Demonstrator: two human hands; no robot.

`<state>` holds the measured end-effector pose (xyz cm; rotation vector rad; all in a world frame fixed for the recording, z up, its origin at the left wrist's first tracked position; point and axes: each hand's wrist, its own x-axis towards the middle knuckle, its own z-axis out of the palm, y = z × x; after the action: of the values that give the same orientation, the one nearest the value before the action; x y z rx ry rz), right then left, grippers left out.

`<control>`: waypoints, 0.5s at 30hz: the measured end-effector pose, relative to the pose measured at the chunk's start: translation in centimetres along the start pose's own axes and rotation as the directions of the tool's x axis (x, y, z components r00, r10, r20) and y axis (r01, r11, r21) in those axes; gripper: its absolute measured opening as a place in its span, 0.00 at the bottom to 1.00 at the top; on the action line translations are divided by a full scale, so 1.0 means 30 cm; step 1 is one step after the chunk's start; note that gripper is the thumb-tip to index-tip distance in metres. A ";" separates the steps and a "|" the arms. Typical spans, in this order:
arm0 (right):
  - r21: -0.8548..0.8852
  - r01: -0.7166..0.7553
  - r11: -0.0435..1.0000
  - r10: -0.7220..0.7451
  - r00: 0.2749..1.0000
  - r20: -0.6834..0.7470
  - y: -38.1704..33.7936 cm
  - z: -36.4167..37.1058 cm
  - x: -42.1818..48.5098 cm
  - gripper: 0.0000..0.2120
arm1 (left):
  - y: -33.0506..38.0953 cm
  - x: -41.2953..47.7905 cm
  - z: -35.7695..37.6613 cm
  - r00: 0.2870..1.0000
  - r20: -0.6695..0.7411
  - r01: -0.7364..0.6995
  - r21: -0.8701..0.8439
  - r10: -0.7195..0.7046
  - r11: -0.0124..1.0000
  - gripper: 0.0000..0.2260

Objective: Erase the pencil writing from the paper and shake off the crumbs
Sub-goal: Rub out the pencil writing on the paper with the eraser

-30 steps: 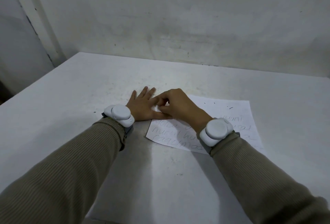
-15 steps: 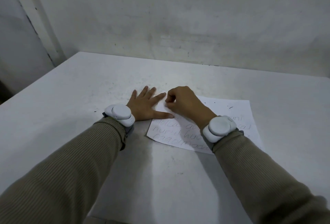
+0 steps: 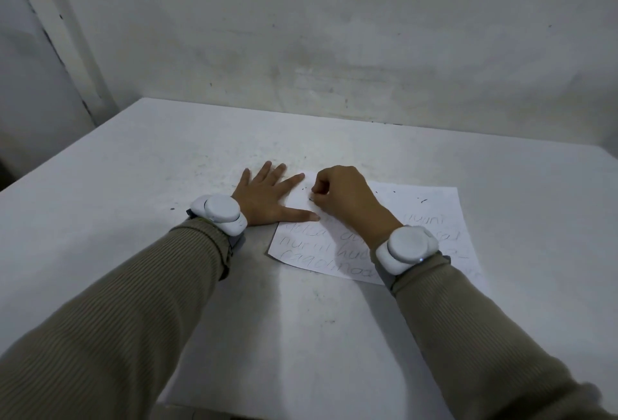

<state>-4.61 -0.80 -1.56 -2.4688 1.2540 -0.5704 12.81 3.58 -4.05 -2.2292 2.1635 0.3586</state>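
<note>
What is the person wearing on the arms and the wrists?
The left sleeve and right sleeve are long, ribbed knit, olive-beige. The left wrist device and right wrist device are white, rounded, on grey straps. No gloves.

A white table point(image 3: 133, 218) fills the room's near side, its top dull and scuffed, with faint grey smudges point(image 3: 316, 292) toward the front and a small dark speck point(image 3: 172, 209) on the left part. Behind it stands a pale wall point(image 3: 334, 34), stained and blotchy. At the left, a light vertical strip point(image 3: 57, 34) with chipped dark edges runs down the wall.
</note>
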 end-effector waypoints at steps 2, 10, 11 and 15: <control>-0.035 0.044 0.998 -0.043 0.999 0.020 -0.006 -0.001 -0.012 0.03 | 0.001 0.001 -0.001 1.000 0.003 0.000 -0.006 0.000 1.000 0.55; 0.093 0.003 0.996 -0.007 0.999 0.045 0.089 -0.059 -0.058 0.05 | -0.001 0.007 -0.006 1.000 -0.008 0.003 -0.015 -0.003 1.000 0.55; 0.101 -0.001 0.995 -0.002 0.999 0.033 0.095 -0.057 -0.063 0.06 | 0.002 0.007 -0.010 1.000 -0.002 0.005 -0.018 -0.005 1.000 0.56; 0.109 0.001 0.994 -0.002 1.000 0.014 0.111 -0.061 -0.082 0.06 | 0.019 0.002 -0.034 0.999 0.028 0.015 0.027 -0.016 1.000 0.53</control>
<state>-9.12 -0.86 -1.97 -2.3798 1.1836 -0.6048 12.40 3.34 -2.97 -2.2119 2.1232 0.3570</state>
